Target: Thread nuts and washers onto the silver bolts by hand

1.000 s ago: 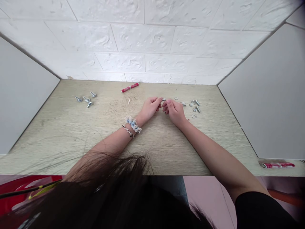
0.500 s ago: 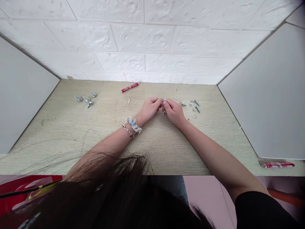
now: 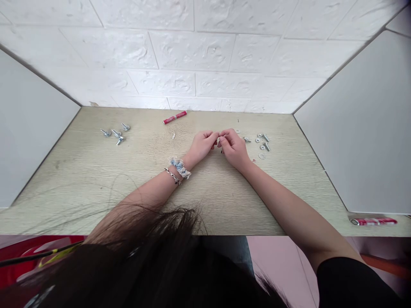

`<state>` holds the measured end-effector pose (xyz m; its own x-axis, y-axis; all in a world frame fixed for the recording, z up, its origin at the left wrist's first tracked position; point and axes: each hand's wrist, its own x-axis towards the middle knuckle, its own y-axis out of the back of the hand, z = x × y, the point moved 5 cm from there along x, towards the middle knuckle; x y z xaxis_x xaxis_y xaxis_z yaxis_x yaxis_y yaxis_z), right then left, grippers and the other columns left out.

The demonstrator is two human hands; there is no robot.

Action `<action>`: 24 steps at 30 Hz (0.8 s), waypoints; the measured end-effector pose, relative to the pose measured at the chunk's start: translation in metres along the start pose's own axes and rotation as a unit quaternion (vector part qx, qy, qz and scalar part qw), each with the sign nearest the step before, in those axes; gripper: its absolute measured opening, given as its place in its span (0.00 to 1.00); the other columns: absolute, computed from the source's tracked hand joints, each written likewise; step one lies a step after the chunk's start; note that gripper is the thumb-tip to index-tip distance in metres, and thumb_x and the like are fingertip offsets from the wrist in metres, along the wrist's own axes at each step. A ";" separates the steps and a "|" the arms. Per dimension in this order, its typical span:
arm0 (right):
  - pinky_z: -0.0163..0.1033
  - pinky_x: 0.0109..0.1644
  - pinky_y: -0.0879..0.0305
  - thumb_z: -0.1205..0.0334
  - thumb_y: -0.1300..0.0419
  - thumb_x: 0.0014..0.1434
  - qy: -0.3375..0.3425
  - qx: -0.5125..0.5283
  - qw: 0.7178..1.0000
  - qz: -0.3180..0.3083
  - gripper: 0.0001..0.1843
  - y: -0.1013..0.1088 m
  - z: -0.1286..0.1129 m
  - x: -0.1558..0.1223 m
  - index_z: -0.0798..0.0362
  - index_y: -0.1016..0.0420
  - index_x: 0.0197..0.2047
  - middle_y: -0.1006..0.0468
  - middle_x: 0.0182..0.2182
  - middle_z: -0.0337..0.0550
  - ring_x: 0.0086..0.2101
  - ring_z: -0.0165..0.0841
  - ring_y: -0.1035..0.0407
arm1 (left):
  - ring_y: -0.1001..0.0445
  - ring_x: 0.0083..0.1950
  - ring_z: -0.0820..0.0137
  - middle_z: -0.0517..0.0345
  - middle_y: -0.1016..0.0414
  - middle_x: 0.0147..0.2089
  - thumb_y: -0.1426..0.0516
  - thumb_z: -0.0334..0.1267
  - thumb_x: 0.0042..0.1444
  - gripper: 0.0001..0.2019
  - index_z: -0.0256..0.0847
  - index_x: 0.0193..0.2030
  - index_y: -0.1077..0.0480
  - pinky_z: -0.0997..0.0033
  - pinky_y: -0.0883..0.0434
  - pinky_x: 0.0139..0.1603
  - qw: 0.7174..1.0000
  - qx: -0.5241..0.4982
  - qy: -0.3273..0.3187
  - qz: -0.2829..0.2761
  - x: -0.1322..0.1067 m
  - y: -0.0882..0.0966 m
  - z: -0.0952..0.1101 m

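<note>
My left hand (image 3: 204, 143) and my right hand (image 3: 233, 146) meet fingertip to fingertip above the middle of the table. Thumb and fingers of both are pinched around a small silvery metal piece, mostly covered by the fingers, so its kind does not show clearly. Just right of my right hand lies a metal fastener (image 3: 246, 140). Beyond it are bolts (image 3: 265, 137) and hex nuts (image 3: 257, 140). One flat washer (image 3: 261, 156) rests nearer to me, and another small ring (image 3: 237, 131) lies behind my right hand.
Several bolts with parts on their shanks (image 3: 116, 133) lie together at the left. A red tube (image 3: 174, 117) sits near the white brick wall (image 3: 180, 83), and another red tube (image 3: 374, 221) at the right front edge. Grey panels (image 3: 362, 128) stand at both sides.
My right fingers have shifted and rolled slightly at the fingertips, and the metal piece shows less than before. My left hand stays almost where it was.
</note>
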<state>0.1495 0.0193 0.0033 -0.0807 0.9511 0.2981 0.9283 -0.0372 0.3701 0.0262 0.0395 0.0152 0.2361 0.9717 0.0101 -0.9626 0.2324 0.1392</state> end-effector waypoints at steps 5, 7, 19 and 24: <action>0.35 0.30 0.40 0.55 0.48 0.61 -0.006 0.006 1.000 -0.001 0.08 -0.001 0.002 0.001 0.49 0.35 0.42 0.27 0.25 0.33 0.22 0.26 0.38 | 0.40 0.23 0.79 0.64 0.37 0.19 0.46 0.37 0.58 0.18 0.38 0.17 0.39 0.74 0.43 0.27 1.000 0.005 0.000 0.008 -0.001 0.000 0.000; 0.36 0.30 0.40 0.56 0.48 0.61 -0.007 0.005 1.000 0.000 0.07 -0.001 0.001 0.001 0.49 0.35 0.41 0.27 0.25 0.33 0.22 0.26 0.38 | 0.39 0.23 0.79 0.64 0.37 0.19 0.46 0.37 0.57 0.18 0.38 0.17 0.39 0.74 0.42 0.27 1.000 0.008 -0.001 0.011 0.000 0.000 -0.001; 0.36 0.31 0.41 0.58 0.47 0.59 -0.029 -0.023 0.999 0.003 0.09 0.000 0.001 0.003 0.48 0.36 0.43 0.28 0.23 0.31 0.21 0.27 0.38 | 0.42 0.22 0.79 0.64 0.38 0.18 0.46 0.39 0.57 0.17 0.38 0.18 0.38 0.74 0.46 0.25 1.000 0.010 0.015 -0.009 0.005 -0.001 -0.007; 0.36 0.31 0.41 0.57 0.47 0.59 -0.035 -0.031 0.999 0.000 0.07 0.000 0.002 0.005 0.49 0.35 0.41 0.27 0.23 0.32 0.22 0.27 0.37 | 0.41 0.23 0.78 0.63 0.39 0.18 0.46 0.38 0.57 0.17 0.38 0.18 0.39 0.74 0.45 0.26 0.999 0.030 0.010 -0.015 0.004 -0.001 -0.008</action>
<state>0.1497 0.0245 0.0031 -0.0533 0.9701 0.2369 0.9039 -0.0540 0.4243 0.0276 0.0437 0.0075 0.2620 0.9650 -0.0144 -0.9450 0.2595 0.1991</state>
